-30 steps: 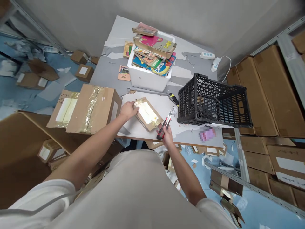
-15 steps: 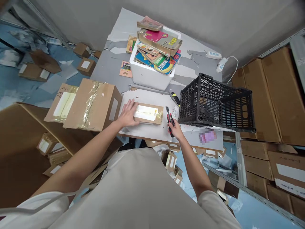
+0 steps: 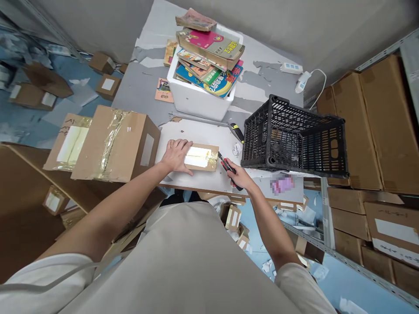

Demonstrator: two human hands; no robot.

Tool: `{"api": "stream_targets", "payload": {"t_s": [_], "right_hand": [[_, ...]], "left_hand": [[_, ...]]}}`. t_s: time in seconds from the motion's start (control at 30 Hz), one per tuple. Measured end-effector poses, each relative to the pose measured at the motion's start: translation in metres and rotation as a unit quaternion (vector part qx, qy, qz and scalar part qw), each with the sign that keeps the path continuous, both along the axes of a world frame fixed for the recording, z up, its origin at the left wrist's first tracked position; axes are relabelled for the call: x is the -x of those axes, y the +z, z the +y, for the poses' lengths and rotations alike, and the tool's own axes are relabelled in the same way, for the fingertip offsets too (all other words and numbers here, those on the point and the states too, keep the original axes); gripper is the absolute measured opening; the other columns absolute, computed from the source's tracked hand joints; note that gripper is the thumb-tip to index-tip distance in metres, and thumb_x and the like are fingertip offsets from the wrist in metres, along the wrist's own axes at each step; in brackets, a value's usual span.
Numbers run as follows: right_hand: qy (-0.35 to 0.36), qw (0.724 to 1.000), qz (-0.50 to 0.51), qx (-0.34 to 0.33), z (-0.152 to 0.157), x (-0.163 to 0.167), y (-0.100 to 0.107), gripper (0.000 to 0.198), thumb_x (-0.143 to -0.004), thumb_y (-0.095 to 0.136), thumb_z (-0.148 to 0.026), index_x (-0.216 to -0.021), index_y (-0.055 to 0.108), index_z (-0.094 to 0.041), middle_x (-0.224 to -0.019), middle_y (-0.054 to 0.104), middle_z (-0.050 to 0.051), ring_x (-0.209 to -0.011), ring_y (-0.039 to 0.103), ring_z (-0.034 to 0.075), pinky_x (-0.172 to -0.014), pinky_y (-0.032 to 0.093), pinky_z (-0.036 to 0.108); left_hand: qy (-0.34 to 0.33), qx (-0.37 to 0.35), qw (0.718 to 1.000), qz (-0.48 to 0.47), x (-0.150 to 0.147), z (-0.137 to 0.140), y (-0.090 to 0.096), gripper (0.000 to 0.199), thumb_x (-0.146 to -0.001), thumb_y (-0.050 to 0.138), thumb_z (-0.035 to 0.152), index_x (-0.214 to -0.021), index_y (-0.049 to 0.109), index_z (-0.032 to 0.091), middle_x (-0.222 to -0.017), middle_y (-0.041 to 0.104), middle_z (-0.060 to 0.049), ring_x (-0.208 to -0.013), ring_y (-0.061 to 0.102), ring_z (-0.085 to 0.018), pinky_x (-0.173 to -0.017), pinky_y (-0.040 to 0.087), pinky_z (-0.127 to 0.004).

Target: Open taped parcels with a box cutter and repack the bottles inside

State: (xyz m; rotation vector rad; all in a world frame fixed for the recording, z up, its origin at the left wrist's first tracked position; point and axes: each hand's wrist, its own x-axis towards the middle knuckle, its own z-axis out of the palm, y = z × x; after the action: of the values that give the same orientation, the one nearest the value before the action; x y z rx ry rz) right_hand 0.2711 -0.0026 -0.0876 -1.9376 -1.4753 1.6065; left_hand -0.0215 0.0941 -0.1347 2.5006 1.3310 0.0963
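Note:
A small cardboard box, with a white label and clear tape over its right end, lies on the white-topped table. My left hand rests on the box's left end, fingers spread and thumb toward the near side. My right hand is wrapped around a black and red utility knife. The knife's tip points up and left, at the box's right end; whether it touches the cardboard I cannot tell. A crumpled scrap of paper and a second, black and yellow cutter lie beyond the knife.
Larger taped boxes stand to the left. Behind is a white foam box heaped with books. A black plastic crate lies on the right, near a power strip. Stacked cartons fill the right side.
My right hand has brought the utility knife closer to the box's right end, its tip swinging down and left. The left hand stays on the box. The view has shifted slightly.

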Motion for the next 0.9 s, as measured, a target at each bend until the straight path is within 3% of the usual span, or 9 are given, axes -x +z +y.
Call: {"api": "stream_targets", "payload": {"t_s": [0.13, 0.27, 0.53, 0.9], "right_hand": [[0.112, 0.968, -0.219, -0.046, 0.000, 0.025, 0.025, 0.064, -0.092, 0.042, -0.022, -0.152, 0.020, -0.026, -0.089, 0.070, 0.007, -0.065, 0.064, 0.018, -0.069, 0.050, 0.030], [0.174, 0.931, -0.319, -0.040, -0.009, 0.051, 0.036, 0.065, -0.092, 0.041, -0.021, -0.152, 0.017, -0.017, -0.103, 0.070, 0.015, -0.094, 0.064, 0.028, -0.083, 0.045, 0.036], [0.181, 0.917, -0.355, -0.002, -0.021, 0.072, 0.041, 0.065, -0.092, 0.038, -0.018, -0.152, 0.012, -0.016, -0.101, 0.068, 0.017, -0.094, 0.064, 0.029, -0.080, 0.044, 0.035], [0.144, 0.909, -0.391, 0.002, -0.033, 0.083, 0.033, 0.068, -0.090, 0.039, -0.014, -0.152, 0.011, -0.016, -0.103, 0.066, 0.019, -0.096, 0.064, 0.029, -0.082, 0.044, 0.036]], "left_hand": [[0.033, 0.001, 0.999, -0.008, -0.001, -0.002, 0.000, 0.123, -0.045, 0.064, 0.080, -0.144, 0.031, 0.014, -0.132, 0.042, -0.022, -0.121, 0.035, -0.041, -0.102, 0.022, -0.054], [0.030, 0.009, 0.999, -0.002, -0.002, -0.003, 0.004, 0.121, -0.046, 0.065, 0.079, -0.143, 0.030, 0.014, -0.132, 0.041, -0.021, -0.119, 0.035, -0.041, -0.099, 0.025, -0.052], [0.052, 0.052, 0.997, 0.033, -0.006, -0.003, 0.014, 0.120, -0.049, 0.068, 0.076, -0.145, 0.026, 0.018, -0.136, 0.038, -0.020, -0.122, 0.031, -0.042, -0.095, 0.028, -0.050], [0.048, 0.034, 0.998, 0.012, -0.003, -0.006, 0.013, 0.116, -0.049, 0.067, 0.076, -0.142, 0.029, 0.018, -0.133, 0.041, -0.020, -0.121, 0.033, -0.040, -0.094, 0.029, -0.050]]}}
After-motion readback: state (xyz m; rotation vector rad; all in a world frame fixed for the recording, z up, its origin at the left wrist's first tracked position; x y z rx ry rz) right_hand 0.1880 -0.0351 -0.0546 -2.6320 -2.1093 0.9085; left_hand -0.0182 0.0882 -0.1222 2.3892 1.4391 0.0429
